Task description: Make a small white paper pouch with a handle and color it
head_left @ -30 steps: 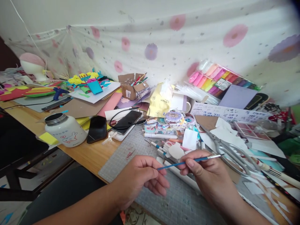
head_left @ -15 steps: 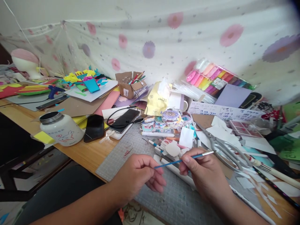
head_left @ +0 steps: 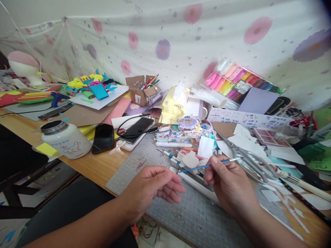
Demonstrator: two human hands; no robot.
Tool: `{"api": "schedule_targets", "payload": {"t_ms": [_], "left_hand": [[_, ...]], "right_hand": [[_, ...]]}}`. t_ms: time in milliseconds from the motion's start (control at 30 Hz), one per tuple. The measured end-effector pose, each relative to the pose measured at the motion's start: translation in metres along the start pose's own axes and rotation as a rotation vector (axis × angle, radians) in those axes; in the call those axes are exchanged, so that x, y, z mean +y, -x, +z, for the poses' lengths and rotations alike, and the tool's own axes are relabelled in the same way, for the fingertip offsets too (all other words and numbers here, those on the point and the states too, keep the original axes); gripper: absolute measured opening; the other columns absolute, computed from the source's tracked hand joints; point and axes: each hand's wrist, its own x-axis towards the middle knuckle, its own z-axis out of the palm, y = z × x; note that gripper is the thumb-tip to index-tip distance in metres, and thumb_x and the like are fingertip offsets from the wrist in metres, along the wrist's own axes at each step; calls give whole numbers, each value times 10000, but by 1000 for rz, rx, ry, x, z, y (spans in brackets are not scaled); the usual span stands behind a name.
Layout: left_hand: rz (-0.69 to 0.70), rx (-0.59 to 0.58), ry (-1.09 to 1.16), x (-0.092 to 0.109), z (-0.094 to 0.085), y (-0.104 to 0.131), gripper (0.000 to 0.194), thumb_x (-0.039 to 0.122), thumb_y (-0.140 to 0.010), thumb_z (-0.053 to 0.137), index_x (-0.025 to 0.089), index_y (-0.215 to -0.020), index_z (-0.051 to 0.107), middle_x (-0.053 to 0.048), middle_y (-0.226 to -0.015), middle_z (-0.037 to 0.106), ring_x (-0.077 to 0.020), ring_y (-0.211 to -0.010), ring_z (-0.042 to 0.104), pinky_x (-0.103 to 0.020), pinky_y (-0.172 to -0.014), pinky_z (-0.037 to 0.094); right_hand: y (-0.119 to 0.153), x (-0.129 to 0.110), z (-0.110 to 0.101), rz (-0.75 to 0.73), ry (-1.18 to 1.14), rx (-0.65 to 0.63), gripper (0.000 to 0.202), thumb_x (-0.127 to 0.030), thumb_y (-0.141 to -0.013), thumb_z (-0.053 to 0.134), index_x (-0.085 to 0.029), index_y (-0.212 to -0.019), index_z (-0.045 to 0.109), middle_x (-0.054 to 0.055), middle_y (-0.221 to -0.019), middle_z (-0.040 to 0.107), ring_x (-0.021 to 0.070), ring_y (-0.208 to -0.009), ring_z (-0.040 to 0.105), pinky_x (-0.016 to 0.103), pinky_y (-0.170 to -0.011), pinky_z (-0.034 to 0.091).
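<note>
A thin blue paintbrush [head_left: 193, 168] is pinched between the thumb and fingers of my right hand [head_left: 227, 181]. Its silver-coloured end points right, towards the scissors, and the plain blue end reaches left. My left hand [head_left: 157, 184] is just by that blue end, fingers loosely curved and apart, holding nothing that I can see. Both hands are above the grey cutting mat [head_left: 188, 213]. Beyond them lie a white paper piece [head_left: 206, 147], a rounded off-white cutout [head_left: 190, 159] and a pile of cut-out stickers [head_left: 178, 132].
Large grey-handled scissors [head_left: 248, 160] lie right of the mat among paper scraps. A white jar [head_left: 67, 140], a black phone [head_left: 102, 138] and another phone [head_left: 137, 130] with a cable are at left. Behind stand a cardboard box [head_left: 141, 94], a yellow bag [head_left: 173, 105] and a coloured clay pack [head_left: 240, 82].
My left hand has come away from the brush's blue end, which it was at or touching before. My right hand, with the brush, has shifted slightly up and right.
</note>
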Motion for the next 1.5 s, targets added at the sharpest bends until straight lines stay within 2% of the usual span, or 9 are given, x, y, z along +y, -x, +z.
{"api": "schedule_targets", "payload": {"t_ms": [133,267,433,533,667,767,1133,1300,1500], "left_hand": [[-2,-75,-117,-3,-2,3,207,314,-785,629,124,-797,712,-88,-805,755,-172,-662,690,-288,-672,520],[-141,-232,-310,1,0,13,152,228,-762,616,165,-854,719,-33,-689,726,-140,-587,653,-248,-606,500],[-89,-526,-771,10,-3,20,303,209,-715,627,182,-1000,728,62,-448,472,-76,-399,408,-178,-390,270],[-20,-374,-814,7,-6,15,257,326,-726,650,150,-891,738,62,-469,425,-80,-431,401,-191,-414,274],[14,-89,-565,1,-3,4,242,343,-801,562,129,-859,659,-3,-642,625,-118,-559,556,-223,-556,427],[96,-48,-445,1,3,-1,267,362,-837,516,125,-794,632,-33,-710,673,-125,-593,586,-241,-607,440],[27,61,-248,-2,4,-3,169,265,-766,576,141,-652,594,-3,-554,638,-113,-493,551,-240,-531,408],[-2,116,-300,1,7,-4,137,227,-727,549,156,-610,557,8,-523,621,-107,-464,535,-236,-506,391],[35,182,-516,0,9,-6,113,209,-721,492,181,-616,522,22,-524,586,-123,-478,516,-246,-498,382]], "right_hand": [[-2,-1,1,7,-16,24,318,-403,-669,755,-165,-561,573,-14,-430,559,87,-408,451,191,-413,379],[-4,-2,1,7,-23,18,328,-406,-662,759,-163,-550,569,-13,-426,564,85,-397,447,194,-414,378],[-4,1,-1,-20,-13,14,356,-413,-682,743,-170,-518,540,-24,-403,543,78,-387,432,198,-429,365],[-3,3,-3,-4,6,-18,386,-428,-704,722,-174,-491,523,-26,-370,512,77,-398,412,199,-449,349],[-1,4,-4,-12,70,-57,424,-454,-730,690,-177,-455,523,-19,-364,493,83,-419,399,211,-482,345],[0,5,-4,-32,126,-63,419,-458,-729,691,-183,-458,530,-15,-368,501,92,-430,406,223,-504,360],[1,11,-8,-155,250,-147,290,-390,-766,683,-185,-597,570,-35,-435,567,82,-431,451,206,-437,302],[3,7,-5,-222,351,-184,230,-362,-781,663,-196,-635,601,-38,-479,577,89,-461,487,199,-473,372],[11,0,-3,-436,644,-182,191,-279,-791,636,-190,-625,604,-22,-546,580,108,-514,520,215,-511,408]]}}
